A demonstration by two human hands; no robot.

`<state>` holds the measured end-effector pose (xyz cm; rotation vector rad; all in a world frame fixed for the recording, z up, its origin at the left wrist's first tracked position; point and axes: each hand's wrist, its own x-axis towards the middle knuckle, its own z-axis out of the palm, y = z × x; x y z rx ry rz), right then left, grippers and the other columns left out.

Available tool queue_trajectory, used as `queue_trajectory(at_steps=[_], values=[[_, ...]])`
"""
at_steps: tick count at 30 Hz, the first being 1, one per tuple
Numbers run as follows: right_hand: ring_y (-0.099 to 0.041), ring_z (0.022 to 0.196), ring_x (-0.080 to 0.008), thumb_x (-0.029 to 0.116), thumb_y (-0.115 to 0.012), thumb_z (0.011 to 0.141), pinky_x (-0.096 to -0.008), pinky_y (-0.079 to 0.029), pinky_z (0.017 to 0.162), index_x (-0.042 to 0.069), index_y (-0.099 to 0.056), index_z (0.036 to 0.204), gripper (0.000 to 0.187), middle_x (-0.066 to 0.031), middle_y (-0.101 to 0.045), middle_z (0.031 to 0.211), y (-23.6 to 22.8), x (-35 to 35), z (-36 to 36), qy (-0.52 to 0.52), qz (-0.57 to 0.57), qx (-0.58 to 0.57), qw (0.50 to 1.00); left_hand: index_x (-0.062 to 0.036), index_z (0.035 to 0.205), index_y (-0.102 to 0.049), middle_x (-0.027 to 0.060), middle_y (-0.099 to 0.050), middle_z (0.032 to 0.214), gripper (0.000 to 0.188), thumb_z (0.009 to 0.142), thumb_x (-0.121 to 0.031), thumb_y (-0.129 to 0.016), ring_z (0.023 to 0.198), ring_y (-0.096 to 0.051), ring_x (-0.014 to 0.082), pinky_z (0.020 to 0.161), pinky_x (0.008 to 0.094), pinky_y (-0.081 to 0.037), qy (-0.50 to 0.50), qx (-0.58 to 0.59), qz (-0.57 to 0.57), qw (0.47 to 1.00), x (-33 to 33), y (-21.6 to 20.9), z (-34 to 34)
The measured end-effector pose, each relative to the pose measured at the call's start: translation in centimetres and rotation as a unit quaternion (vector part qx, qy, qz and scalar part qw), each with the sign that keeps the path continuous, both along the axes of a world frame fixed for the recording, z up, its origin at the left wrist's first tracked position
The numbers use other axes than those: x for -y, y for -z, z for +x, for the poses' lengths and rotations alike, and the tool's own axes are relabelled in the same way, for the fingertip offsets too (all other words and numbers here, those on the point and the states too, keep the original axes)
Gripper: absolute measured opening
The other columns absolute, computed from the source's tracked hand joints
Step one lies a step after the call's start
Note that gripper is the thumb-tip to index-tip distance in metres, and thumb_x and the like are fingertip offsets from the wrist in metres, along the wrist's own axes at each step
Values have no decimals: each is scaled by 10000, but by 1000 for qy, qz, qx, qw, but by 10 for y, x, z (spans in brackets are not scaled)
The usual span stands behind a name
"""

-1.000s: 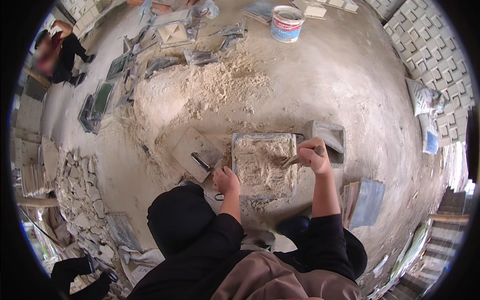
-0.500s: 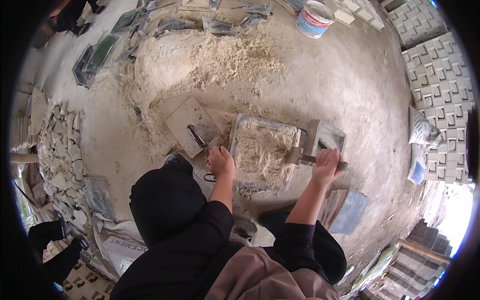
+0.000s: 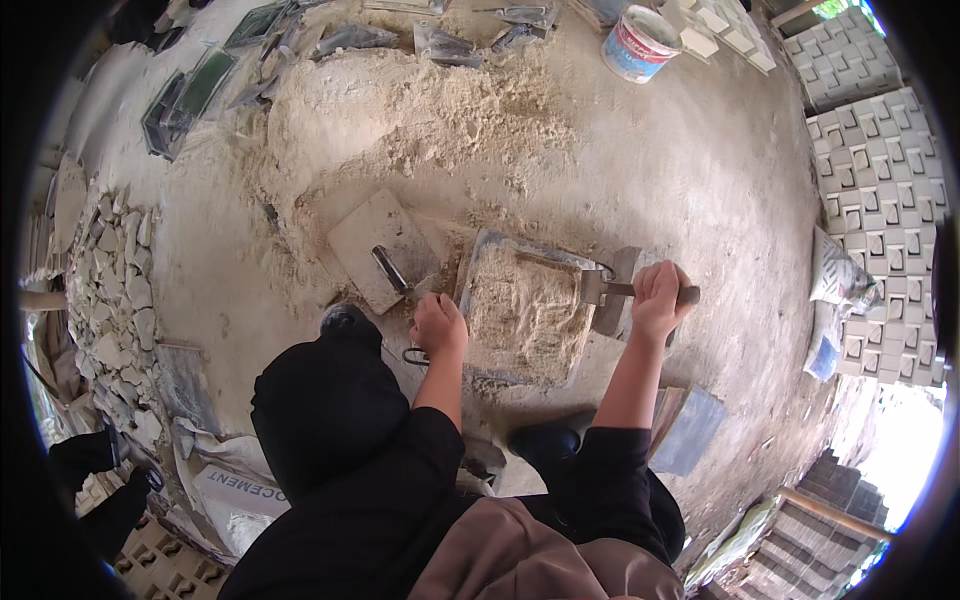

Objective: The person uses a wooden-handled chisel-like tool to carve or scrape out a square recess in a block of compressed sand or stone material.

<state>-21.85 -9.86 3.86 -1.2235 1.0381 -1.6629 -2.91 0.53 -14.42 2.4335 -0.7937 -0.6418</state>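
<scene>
Since half a second ago, the scraper (image 3: pixel 618 290) has shifted along the tray's right edge toward its far corner, and the right hand with it. From the left, I see one heap of broken stone (image 3: pixel 115 300), then one pale sack (image 3: pixel 235 495) with large dark printing. One square board (image 3: pixel 365 235) carries one metal cylinder (image 3: pixel 389 270). Just beside it is the left hand (image 3: pixel 440 325), fingers curled; I cannot tell whether it pinches anything. One shallow tray (image 3: pixel 525 243) lies between the hands, filled with crumbly tan material (image 3: pixel 525 325) nearly out to its rim; two dark loops (image 3: pixel 414 356) show, one per side. The right hand (image 3: pixel 656 303) is wrapped around the scraper's handle, its blade on the tray's right edge. Beyond, floor (image 3: pixel 745 220) gives me room up to the block stack (image 3: pixel 885 230). One bucket (image 3: pixel 637 50) bears a printed red, white and blue label.
</scene>
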Motion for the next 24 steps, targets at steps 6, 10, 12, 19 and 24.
queue_trajectory(at_steps=[6,10,12,19,24], values=[[-243,395,-51,16,-393,830,-235,-179,365,67,-309,488,356,18,-308,446,2,1,-4,49,19,-30,998,-91,922,-520,69,-548,985,259,877,-311,-391,954,-508,263,787,474,-337,0,-18,12,1000,-5,0,-1],[-249,397,-50,17,-386,829,-235,-181,362,66,-304,484,358,16,-318,449,9,-2,-5,63,19,-25,998,-89,926,-516,71,-549,981,257,880,-307,-389,952,-509,267,780,472,-338,2,-28,25,999,0,1,0],[-255,398,-49,16,-386,828,-233,-180,362,66,-305,483,358,16,-317,444,1,-1,-2,58,34,-31,997,-87,928,-517,73,-552,979,258,880,-306,-388,949,-511,270,781,472,-338,-1,-29,22,999,-5,3,0],[-260,394,-49,43,-405,829,-242,-158,377,73,-299,470,376,17,-320,429,4,-9,0,121,10,-63,991,-86,934,-519,81,-556,974,259,881,-303,-388,950,-512,275,776,475,-346,0,-49,32,998,-6,-1,0],[-263,392,-51,35,-404,816,-237,-174,379,74,-295,464,370,16,-318,428,1,-3,4,116,22,-58,991,-87,917,-518,80,-558,952,255,880,-304,-390,938,-512,277,771,478,-350,-3,-50,19,999,-4,3,3]])
